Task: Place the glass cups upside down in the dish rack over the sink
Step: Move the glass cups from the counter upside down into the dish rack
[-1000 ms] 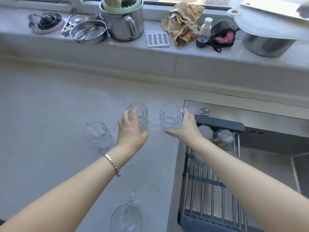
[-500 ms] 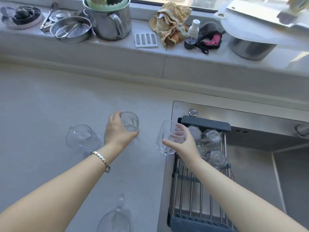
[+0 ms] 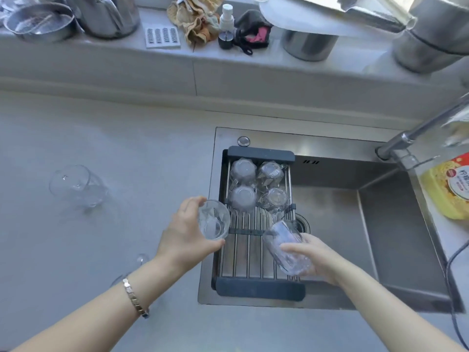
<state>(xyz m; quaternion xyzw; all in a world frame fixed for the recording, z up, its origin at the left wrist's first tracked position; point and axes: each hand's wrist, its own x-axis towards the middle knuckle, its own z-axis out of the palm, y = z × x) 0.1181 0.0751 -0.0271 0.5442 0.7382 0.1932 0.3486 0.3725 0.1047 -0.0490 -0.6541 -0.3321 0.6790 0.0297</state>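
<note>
While the left hand wrapped a glass cup at the dish rack's left edge, the right hand clasped a second cup, tilted over the bare bars nearest the person, with four upturned cups just beyond both grips.

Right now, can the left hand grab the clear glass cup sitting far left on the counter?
Probably not yet. The left hand already holds a clear glass cup by the dish rack, so its fingers are full. The far-left clear glass cup stands unblocked on the grey counter.
</note>
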